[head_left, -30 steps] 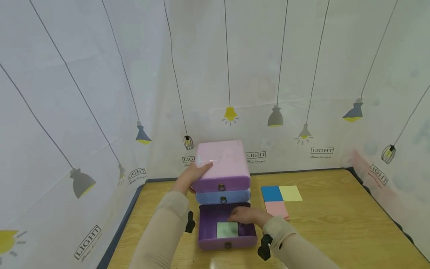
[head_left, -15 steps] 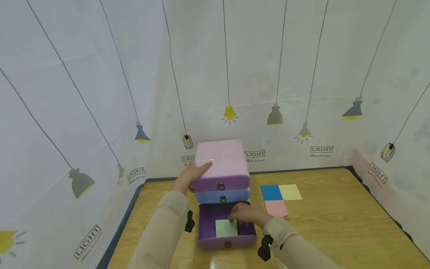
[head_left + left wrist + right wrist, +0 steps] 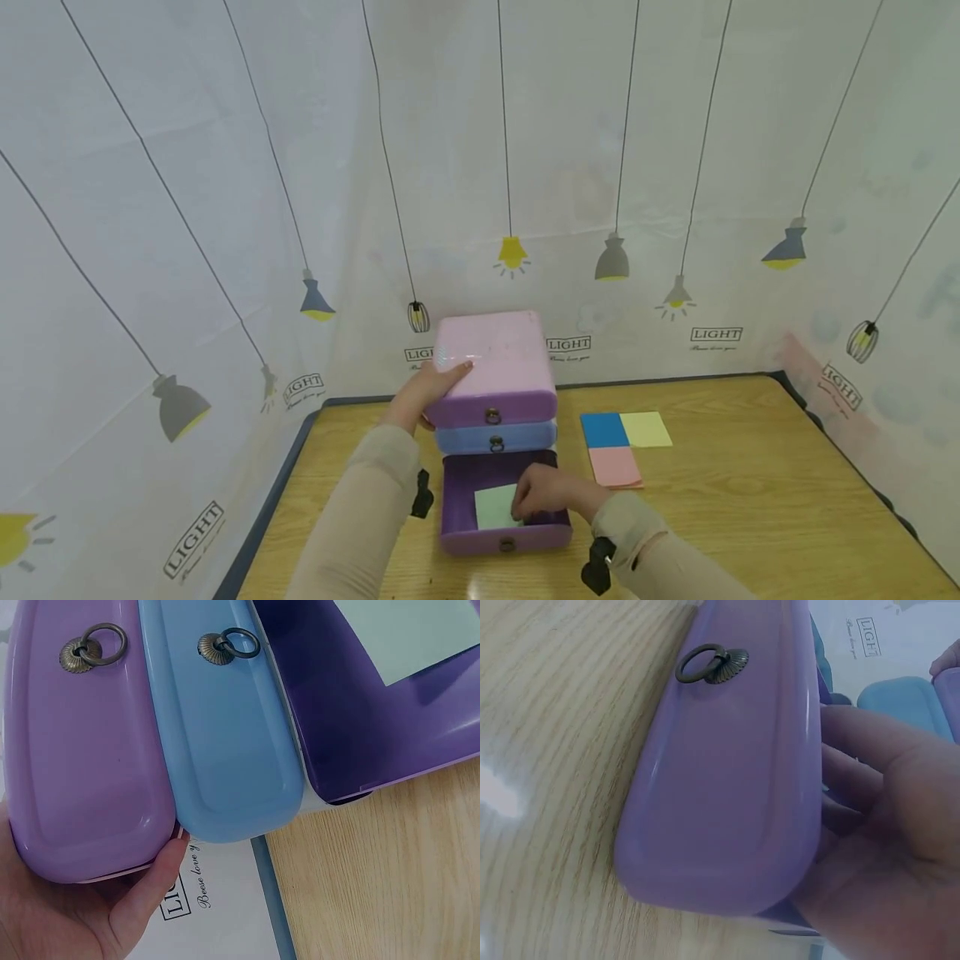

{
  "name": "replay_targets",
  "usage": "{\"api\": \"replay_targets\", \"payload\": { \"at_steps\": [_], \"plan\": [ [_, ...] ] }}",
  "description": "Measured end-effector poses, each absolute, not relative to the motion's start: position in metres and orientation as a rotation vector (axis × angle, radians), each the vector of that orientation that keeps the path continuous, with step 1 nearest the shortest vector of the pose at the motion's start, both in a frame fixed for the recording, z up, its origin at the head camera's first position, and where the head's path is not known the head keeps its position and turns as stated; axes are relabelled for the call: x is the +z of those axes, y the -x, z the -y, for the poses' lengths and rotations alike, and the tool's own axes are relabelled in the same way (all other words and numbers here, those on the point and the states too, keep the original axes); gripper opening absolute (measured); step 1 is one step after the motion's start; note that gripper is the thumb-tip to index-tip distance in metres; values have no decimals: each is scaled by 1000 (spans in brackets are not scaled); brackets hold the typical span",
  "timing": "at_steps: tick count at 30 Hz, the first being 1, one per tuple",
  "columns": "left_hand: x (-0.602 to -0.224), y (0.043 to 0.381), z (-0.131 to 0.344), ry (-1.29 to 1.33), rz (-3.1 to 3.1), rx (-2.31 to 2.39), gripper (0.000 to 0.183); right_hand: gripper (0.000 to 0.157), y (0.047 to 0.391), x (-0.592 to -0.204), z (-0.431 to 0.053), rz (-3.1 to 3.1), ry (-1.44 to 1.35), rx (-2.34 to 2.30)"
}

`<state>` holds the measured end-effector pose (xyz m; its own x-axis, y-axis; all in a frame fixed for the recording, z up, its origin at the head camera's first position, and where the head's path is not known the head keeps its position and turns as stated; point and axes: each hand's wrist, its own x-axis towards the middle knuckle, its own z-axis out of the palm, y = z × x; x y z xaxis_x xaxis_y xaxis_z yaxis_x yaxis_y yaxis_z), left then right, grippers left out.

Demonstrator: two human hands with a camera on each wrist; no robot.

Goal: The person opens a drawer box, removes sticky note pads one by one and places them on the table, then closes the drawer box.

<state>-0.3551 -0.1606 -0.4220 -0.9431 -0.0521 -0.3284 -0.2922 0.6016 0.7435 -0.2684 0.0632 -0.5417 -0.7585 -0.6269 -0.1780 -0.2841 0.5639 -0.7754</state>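
A small drawer cabinet with a pink top stands against the back wall. My left hand grips its upper left side, thumb on top and fingers low on the side. The bottom purple drawer is pulled out toward me. Inside it, my right hand pinches the right edge of a pale green sticky note. A shadow shows under the note's near edge in the left wrist view. The drawer front hides the right fingertips in the right wrist view. Above, the blue drawer and purple top drawer are closed.
Blue, yellow and pink square papers lie on the wooden table to the right of the cabinet. A printed wall covering rises close behind and at both sides.
My right hand has come down from above the sticky note to its right edge. The note has shifted slightly left and tilted. My left hand stays on the cabinet.
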Motion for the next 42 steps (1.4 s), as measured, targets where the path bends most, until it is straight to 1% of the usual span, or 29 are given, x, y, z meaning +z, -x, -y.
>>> {"api": "replay_targets", "payload": {
  "at_steps": [5, 14, 21, 25, 29, 31, 35, 38, 42],
  "plan": [
    [-423, 355, 161, 287, -2556, 1250, 107, 3, 268, -542, -66, -2418, 788, -1140],
    [-420, 351, 159, 283, -2558, 1255, 103, 4, 258, -537, -84, -2430, 636, -1369],
    [-421, 350, 160, 281, -2568, 1250, 102, 3, 246, -530, -98, -2473, 589, -1444],
    [-419, 350, 160, 273, -2574, 1255, 101, 8, 240, -527, -107, -2546, 566, -1487],
    [-420, 350, 160, 271, -2576, 1259, 102, 17, 233, -529, -116, -2639, 546, -1599],
    [-420, 350, 160, 268, -2575, 1264, 102, 22, 229, -530, -120, -2680, 507, -1681],
    [-421, 351, 160, 253, -2574, 1282, 101, 28, 225, -532, -131, -2719, 316, -1799],
    [-422, 352, 160, 261, -2570, 1290, 100, 29, 223, -533, -142, -2731, 152, -1794],
    [-423, 352, 161, 278, -2567, 1291, 100, 29, 219, -538, -157, -2703, 18, -1765]
  ]
}}
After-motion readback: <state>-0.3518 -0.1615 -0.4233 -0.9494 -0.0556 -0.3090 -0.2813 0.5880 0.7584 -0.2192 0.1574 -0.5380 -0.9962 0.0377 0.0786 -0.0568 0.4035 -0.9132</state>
